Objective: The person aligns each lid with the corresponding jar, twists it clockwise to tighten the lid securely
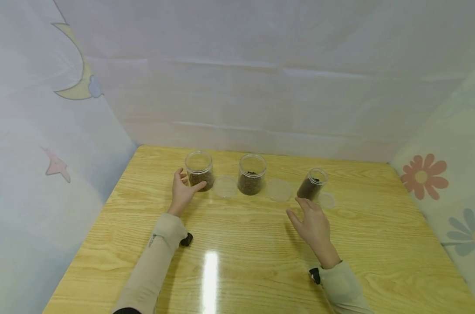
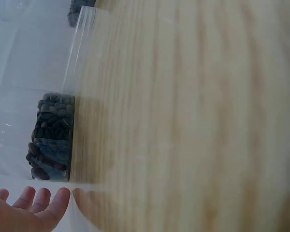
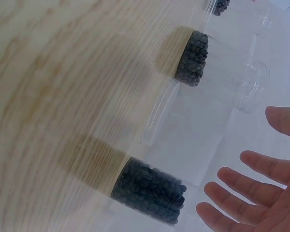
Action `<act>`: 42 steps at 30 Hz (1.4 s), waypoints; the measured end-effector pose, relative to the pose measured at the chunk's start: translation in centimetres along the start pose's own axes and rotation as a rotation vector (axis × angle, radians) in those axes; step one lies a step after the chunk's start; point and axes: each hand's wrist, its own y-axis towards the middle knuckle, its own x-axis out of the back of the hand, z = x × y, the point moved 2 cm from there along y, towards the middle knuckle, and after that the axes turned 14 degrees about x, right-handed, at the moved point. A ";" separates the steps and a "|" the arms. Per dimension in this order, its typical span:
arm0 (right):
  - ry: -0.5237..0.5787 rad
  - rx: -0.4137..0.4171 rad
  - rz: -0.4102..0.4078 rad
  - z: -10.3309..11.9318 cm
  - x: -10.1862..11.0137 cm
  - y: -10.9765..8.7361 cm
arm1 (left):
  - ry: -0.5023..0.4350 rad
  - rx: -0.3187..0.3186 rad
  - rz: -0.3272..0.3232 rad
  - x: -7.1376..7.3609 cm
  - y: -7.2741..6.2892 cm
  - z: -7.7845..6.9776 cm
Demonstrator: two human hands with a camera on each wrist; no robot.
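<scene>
Clear walls of a wide jar (image 1: 200,175) stand between thumb and fingers of the left grip (image 1: 183,192), which is spread loosely about them, not clenched; whether a fingertip touches, I cannot tell. The jar lies ahead and slightly right of that palm, upright, so its long axis rises from the counter (image 1: 237,266) and its side faces the thumb. Dark beans (image 2: 53,128) fill its lower part.

The right grip (image 1: 312,223) holds nothing: fingers extended and parted, just short of a narrow jar (image 1: 309,188), which stands upright ahead of the fingertips with beans inside. This hand is clearly the nearer one to it, as the left is to the wide jar.

Farther out, a flat lid (image 1: 224,187) lies just right of the left thumb, and past it a middle jar (image 1: 251,183), uncapped, stands between both hands, apart from each. A second lid (image 1: 279,190) lies ahead and left of the right grip; a small lid (image 1: 327,200) lies ahead and slightly right. Beyond everything hangs a pale cloth (image 1: 237,96).
</scene>
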 end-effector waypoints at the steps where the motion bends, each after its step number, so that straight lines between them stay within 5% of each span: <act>1: 0.000 0.001 -0.002 0.0 0.0 0.0 | -0.001 0.001 0.000 0.0 0.1 0.0; 13: 0.000 -0.003 0.008 -0.2 -0.1 0.2 | -0.005 0.011 0.003 -0.1 1.3 -0.3; 31: 0.007 -0.016 0.025 -0.2 -0.3 0.1 | -0.033 -0.069 0.039 -1.3 2.2 -0.3; 42: -0.001 -0.013 0.036 0.0 -0.4 0.0 | -0.002 -0.028 0.062 -1.6 2.5 -0.2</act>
